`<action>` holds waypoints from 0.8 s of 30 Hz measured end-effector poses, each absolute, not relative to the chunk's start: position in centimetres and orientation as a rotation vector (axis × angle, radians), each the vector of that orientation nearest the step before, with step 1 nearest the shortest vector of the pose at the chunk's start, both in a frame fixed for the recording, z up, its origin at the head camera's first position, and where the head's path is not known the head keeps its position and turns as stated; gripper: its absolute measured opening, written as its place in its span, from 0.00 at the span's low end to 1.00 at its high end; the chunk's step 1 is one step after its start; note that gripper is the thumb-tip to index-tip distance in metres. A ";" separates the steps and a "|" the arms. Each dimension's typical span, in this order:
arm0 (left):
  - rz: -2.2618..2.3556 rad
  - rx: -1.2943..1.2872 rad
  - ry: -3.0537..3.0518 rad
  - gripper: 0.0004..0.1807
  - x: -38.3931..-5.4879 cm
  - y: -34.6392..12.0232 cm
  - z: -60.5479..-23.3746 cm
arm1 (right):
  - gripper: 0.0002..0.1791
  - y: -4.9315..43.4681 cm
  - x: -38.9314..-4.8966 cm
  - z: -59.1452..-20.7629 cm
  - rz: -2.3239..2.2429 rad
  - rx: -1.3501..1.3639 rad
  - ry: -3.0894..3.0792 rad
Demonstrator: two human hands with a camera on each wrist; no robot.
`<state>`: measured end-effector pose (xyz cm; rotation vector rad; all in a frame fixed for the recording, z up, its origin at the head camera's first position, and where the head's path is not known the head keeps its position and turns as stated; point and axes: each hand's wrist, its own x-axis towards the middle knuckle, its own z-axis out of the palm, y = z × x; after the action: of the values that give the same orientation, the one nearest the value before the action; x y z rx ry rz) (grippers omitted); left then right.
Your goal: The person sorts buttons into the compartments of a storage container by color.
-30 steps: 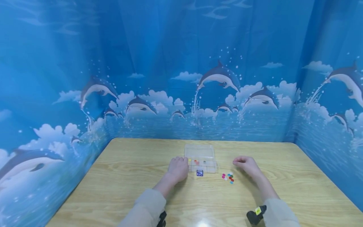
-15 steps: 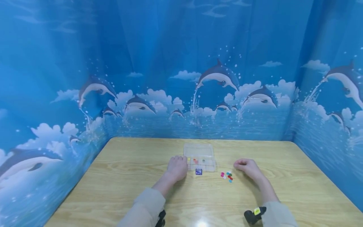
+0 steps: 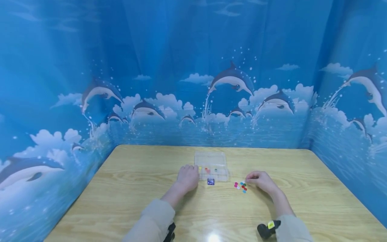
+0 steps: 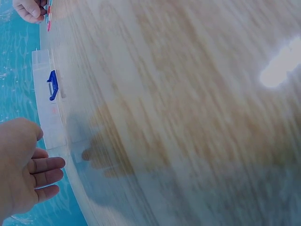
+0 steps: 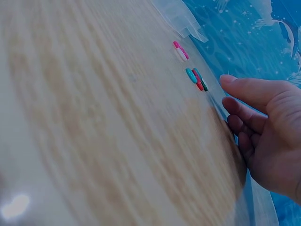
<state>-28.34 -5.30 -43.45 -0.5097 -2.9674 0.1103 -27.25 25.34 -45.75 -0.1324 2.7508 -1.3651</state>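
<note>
A clear plastic box stands with its lid tipped back, a blue latch at its front. Several small coloured discs lie inside. My left hand is at the box's left end; in the left wrist view its fingers are loosely bent, the thumb by the box corner. Right of the box lies a loose group of button-like discs in pink, white, blue, red and green. My right hand reaches in, fingertips right at that group. The right wrist view shows a gap between thumb and forefinger.
A wooden table bears everything. Behind and beside it hangs a blue dolphin-print cloth. A black wrist-worn device with a yellow label sits at my right cuff. Light glares off the table's near edge.
My right hand has come a little left and nearer, from beside the loose discs to their edge. The left hand stays at the box. The head view has shifted slightly.
</note>
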 end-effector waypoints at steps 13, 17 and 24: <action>0.143 -0.507 -2.969 0.13 -28.3 -5.2 -43.3 | 0.05 25.3 -27.3 -45.7 -1.376 -0.290 2.680; 0.146 -0.515 -2.973 0.13 -28.2 -5.3 -43.2 | 0.05 25.2 -27.4 -45.7 -1.333 -0.272 2.692; 0.141 -0.525 -2.956 0.12 -28.1 -5.3 -43.2 | 0.05 24.8 -27.1 -45.5 -1.321 -0.284 2.698</action>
<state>-28.10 -5.33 -43.23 -0.5254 -2.9557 0.1413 -27.10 24.77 -45.50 -0.2838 2.6981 -1.3209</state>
